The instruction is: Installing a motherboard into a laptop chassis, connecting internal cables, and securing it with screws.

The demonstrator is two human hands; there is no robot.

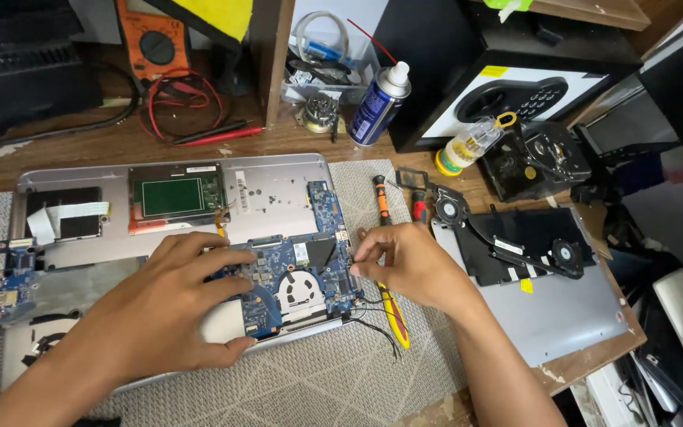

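Note:
An opened silver laptop base (270,186) lies on a grey mat, with a blue motherboard (322,207) in its right half. My left hand (171,304) rests flat on the board's left part, fingers spread over it. My right hand (405,265) pinches at the board's right edge, where thin black wires (377,326) trail out; what the fingertips grip is too small to tell. A yellow-handled tool (395,316) lies under my right wrist.
An orange screwdriver (382,198) and a red one (419,207) lie right of the base. A grey laptop cover (563,308) carries a black fan and heatpipe assembly (515,245). Behind stand a spray can (379,103), small bottle (468,146), multimeter (154,39) and black safe (515,79).

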